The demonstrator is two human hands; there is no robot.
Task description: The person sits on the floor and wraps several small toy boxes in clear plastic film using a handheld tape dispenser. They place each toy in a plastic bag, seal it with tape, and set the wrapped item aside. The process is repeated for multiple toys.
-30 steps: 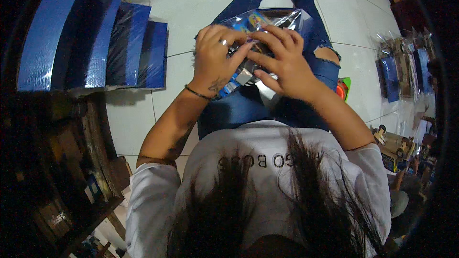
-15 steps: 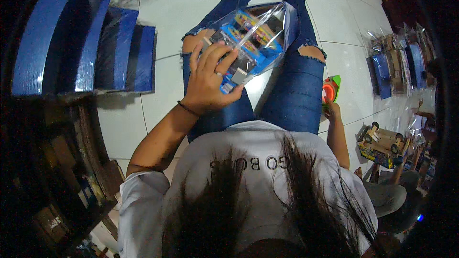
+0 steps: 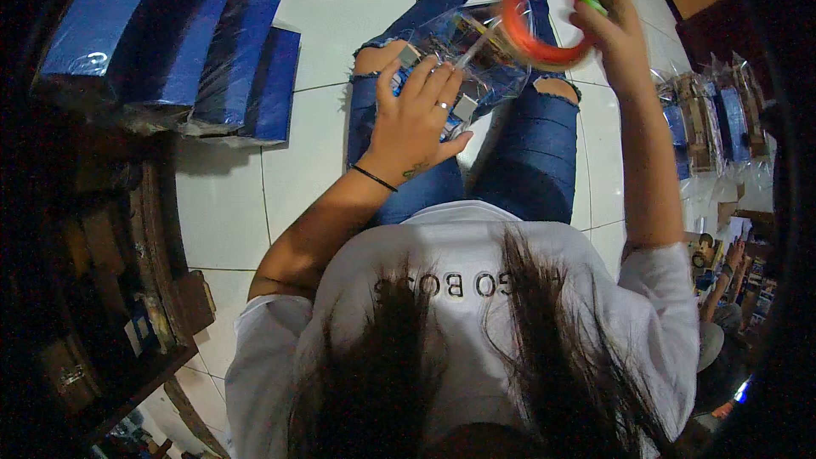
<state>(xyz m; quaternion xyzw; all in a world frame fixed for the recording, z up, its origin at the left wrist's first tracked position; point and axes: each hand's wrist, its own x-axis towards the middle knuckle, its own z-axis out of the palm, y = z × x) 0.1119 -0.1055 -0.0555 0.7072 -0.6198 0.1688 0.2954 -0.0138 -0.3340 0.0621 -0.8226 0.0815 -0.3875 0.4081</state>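
Observation:
My left hand (image 3: 416, 115) lies over a clear plastic-wrapped package (image 3: 493, 55) between my thighs, its fingers across the near end holding it. Inside the wrap are blue, printed and dark parts, with pale blocks near my fingers. In front of me, my right hand (image 3: 614, 25) is raised, gripping a green tape dispenser (image 3: 552, 54) with a large orange-red ring. Motion smears the dispenser, which hangs over the far right end of the package and hides part of it.
Large blue plastic-wrapped boxes (image 3: 272, 85) stand on the left of the tiled floor (image 3: 225, 204). Bagged blue and brown packages (image 3: 710, 123) line the right side. Dark wooden furniture (image 3: 157, 263) is at lower left. Another person's arm (image 3: 718, 293) shows at lower right.
My right hand has lifted the tape dispenser from the floor beside my right leg and swung it up over the package. My left hand stays on the package.

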